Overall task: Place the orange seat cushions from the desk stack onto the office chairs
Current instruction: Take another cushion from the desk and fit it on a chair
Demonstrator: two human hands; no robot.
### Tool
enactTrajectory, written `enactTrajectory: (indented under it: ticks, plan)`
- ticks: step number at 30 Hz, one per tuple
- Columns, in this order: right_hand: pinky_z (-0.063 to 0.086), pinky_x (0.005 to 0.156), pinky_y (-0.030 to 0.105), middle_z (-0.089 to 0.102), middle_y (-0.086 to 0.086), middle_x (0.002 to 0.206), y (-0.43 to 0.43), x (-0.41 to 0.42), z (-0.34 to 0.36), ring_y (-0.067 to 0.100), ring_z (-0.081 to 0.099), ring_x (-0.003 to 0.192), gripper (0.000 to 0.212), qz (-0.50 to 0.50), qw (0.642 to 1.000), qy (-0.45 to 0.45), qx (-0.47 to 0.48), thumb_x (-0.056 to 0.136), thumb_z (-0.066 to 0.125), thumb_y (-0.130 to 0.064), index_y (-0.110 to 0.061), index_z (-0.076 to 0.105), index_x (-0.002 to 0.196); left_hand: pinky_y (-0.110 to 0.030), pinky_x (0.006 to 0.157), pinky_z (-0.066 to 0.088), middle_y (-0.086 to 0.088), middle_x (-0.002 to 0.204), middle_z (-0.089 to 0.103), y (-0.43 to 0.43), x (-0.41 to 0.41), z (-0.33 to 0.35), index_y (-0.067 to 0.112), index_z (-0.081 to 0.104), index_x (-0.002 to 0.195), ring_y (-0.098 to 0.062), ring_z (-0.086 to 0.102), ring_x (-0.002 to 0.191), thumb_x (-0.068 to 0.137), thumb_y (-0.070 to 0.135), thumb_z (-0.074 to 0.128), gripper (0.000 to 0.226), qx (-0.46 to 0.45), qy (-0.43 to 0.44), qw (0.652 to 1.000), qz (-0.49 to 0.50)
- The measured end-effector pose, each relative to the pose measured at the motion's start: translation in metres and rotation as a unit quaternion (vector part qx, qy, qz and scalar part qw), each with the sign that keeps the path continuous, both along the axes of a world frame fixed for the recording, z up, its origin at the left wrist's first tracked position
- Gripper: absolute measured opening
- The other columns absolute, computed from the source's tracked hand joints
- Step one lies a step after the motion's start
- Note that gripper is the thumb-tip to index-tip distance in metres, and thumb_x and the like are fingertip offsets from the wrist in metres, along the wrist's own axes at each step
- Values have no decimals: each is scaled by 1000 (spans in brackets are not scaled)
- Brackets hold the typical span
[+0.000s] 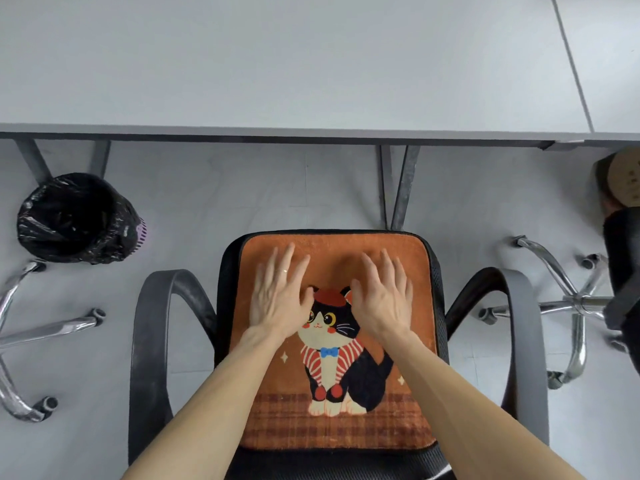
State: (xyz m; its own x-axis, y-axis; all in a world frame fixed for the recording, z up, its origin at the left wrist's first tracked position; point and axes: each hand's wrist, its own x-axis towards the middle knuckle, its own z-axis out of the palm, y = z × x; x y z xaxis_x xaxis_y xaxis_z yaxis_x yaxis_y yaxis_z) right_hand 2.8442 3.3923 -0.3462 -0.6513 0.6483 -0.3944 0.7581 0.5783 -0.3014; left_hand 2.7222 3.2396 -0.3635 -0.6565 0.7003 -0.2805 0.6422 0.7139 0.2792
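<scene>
Orange seat cushion (337, 424) lies flat on the mesh seat of the black office chair (437, 282) in front of us, printed with a cartoon cat in a red beret, a blue bow tie and a striped scarf above a plaid band; we can read no words on it.

Going from the left, we see a chrome chair base (20, 341) on castors, then a bin lined with a black bag (74, 218) under the grey desk (277, 64). Bare grey floor lies between that bin and the chair's left armrest (152, 341). The cushion's far edge sits just inside the seat's front rim, its side edges close to the mesh border, and a strip of black seat shows nearest us.

Our left hand (278, 299) rests palm down on the cushion's upper left part, fingers spread and straight, a ring on one finger, grasping nothing. Our right hand (382, 299) lies the same way on the upper right part, fingers splayed, holding nothing; the thumbs flank the cat's beret.

Beyond the right armrest (519, 341), open floor, then a second chrome chair base (575, 306) and a brown cardboard roll (623, 181) with print too blurred to read.
</scene>
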Motion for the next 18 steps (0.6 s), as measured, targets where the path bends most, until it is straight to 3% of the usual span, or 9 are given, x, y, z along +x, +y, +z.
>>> enactTrajectory:
  ticks: [2,4,6,10,14,18]
  plan:
    - [-5,118,65,-6,-4,169,13,-24,-12,30,-19,153,60,8,1000,-14,-25,99,27,-59,-48,10,156,-55,123,2,-1,168,-6,17,-19,-8,36,16,157,-31,-11,153,96,55,41,69,-14,1,1000,-9]
    - [-11,114,71,-11,-8,168,28,-31,-26,30,-26,151,64,24,998,-50,-13,95,18,-70,-52,1,155,-58,121,-5,1,167,-12,21,-36,-19,45,3,156,-34,-22,150,94,69,30,72,-62,4,998,-15]
    - [-10,110,76,-6,-10,169,41,-27,-35,30,-23,152,70,53,996,-67,27,90,15,-79,-54,0,154,-63,117,-11,3,167,-10,17,-46,-28,53,-6,153,-40,-24,148,87,81,22,77,-92,1,996,-2]
    - [-1,107,82,2,-10,167,54,-14,-40,29,-16,153,91,36,996,-61,58,76,17,-96,-53,4,154,-65,117,-5,1,166,2,14,-50,-29,55,-7,151,-44,-16,148,80,89,22,83,-97,2,995,-1]
    - [8,105,83,13,-5,162,60,-17,-39,32,-5,153,103,16,996,-55,66,67,22,-102,-49,12,155,-66,118,3,0,165,6,15,-53,-26,56,-7,150,-43,-9,149,79,89,22,83,-99,5,995,0]
    - [11,108,79,10,-3,164,57,-14,-40,30,-5,153,105,-1,996,-51,74,65,22,-104,-49,14,154,-66,117,7,1,165,6,13,-49,-25,55,-10,150,-43,-5,149,81,88,20,82,-101,20,995,-2]
